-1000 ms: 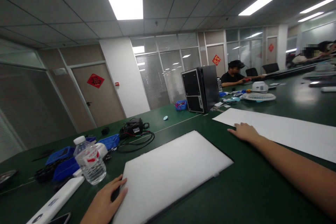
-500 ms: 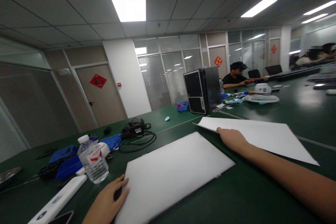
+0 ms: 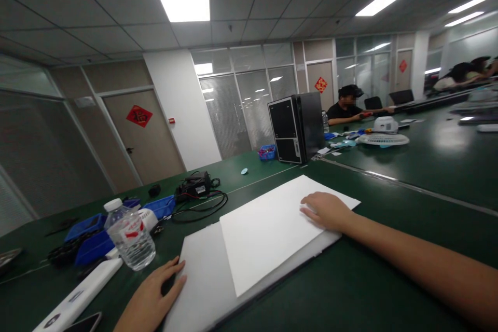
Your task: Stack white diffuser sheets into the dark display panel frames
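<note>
On the green table a flat grey-white panel with a dark edge lies in front of me. A white sheet rests over its right part, reaching past the panel's far right corner. My right hand lies on the sheet's right part, fingers stretched out. At the panel's left edge is my left hand, fingers extended and thumb apart, fingertips touching the edge. The undersides of both hands are hidden.
A water bottle stands beyond my left hand, near a long white device and blue trays. Black adapters with cables lie further back. A black computer case stands behind the sheet; a person sits beyond it.
My right hand has moved left, bringing the white sheet from the table at the right onto the panel. Its fingers have gone from holding the sheet's edge to lying on it. My left hand stays at the panel's edge.
</note>
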Demonstrator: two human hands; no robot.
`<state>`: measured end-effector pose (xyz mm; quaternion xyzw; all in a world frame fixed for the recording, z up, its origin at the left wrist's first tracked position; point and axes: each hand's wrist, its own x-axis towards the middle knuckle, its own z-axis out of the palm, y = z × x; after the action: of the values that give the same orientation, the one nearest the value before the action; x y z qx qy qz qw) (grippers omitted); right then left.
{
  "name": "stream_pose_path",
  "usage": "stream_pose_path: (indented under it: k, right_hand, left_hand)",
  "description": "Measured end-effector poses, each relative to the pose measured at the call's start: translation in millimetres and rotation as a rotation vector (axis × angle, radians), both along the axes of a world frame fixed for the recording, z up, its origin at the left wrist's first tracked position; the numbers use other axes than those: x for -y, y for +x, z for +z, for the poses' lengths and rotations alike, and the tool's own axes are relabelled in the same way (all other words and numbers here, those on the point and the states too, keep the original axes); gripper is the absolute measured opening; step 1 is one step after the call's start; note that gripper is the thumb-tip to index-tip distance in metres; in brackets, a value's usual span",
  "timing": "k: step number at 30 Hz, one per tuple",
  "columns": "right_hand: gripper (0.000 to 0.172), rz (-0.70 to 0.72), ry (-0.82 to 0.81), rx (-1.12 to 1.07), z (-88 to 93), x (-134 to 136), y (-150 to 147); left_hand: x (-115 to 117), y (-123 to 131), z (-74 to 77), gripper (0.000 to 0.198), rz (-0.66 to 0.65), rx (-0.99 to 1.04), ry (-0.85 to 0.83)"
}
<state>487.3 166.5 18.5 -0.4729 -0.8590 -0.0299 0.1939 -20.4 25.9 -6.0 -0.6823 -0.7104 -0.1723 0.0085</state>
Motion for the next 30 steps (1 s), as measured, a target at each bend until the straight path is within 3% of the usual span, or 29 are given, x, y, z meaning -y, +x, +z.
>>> stream_pose_path:
  k: [5, 14, 22, 25, 30]
  right_hand:
    - [0.045, -0.018, -0.027, 0.004, -2.6, -10, 14]
    - [0.045, 0.342, -0.149, -0.080, 6.8, 20, -17]
    - [0.038, 0.488, -0.149, -0.092, 4.8, 24, -21]
    - [0.039, 0.372, -0.141, -0.084, 3.3, 18, -17]
    - [0.049, -0.042, -0.135, -0.162, -8.1, -2, 0]
  left_hand:
    - [2, 1, 2.9, 0.054, 0.000, 0.009, 0.004]
    - [5, -2, 0.5, 0.057, -0.003, 0.023, -0.016]
    - [4, -7, -5.4, 0.061, 0.000, 0.021, 0.004]
    - [3, -6, -5.7, 0.059, 0.005, 0.017, -0.001]
    - [3, -4, -5.3, 0.062, 0.011, 0.020, 0.011]
